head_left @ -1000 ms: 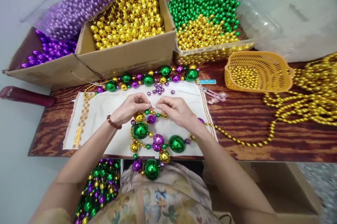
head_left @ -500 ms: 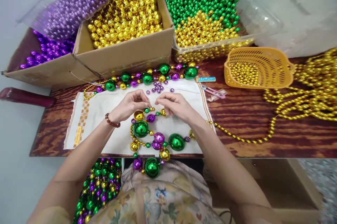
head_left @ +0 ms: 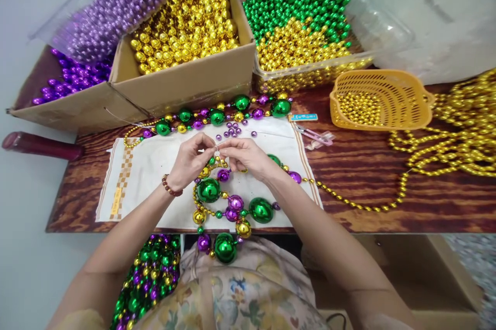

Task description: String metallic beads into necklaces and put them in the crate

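Observation:
My left hand [head_left: 192, 157] and my right hand [head_left: 248, 156] meet fingertip to fingertip above a white cloth [head_left: 155, 180]. Both are closed in a pinch on a thin pale string [head_left: 217, 150], which shows between the fingers. Just below hangs a bead necklace [head_left: 208, 190] of green, purple and gold beads, looped on the cloth and over the table's front edge. Small purple beads [head_left: 232, 129] lie loose beyond my fingertips. Behind them stretches another strand of mixed beads [head_left: 217, 117]. The string's ends are hidden by my fingers.
Cardboard boxes [head_left: 186, 77] of gold and purple beads stand at the back. A clear tray [head_left: 313, 72] holds green and gold beads. On the right are an orange basket [head_left: 382, 122], gold bead strands [head_left: 461, 139] and pink-handled snips [head_left: 323, 139]. A dark red object [head_left: 42, 146] juts in left.
My right hand has moved left until its fingertips meet those of my left hand. The beads under my right wrist show more now.

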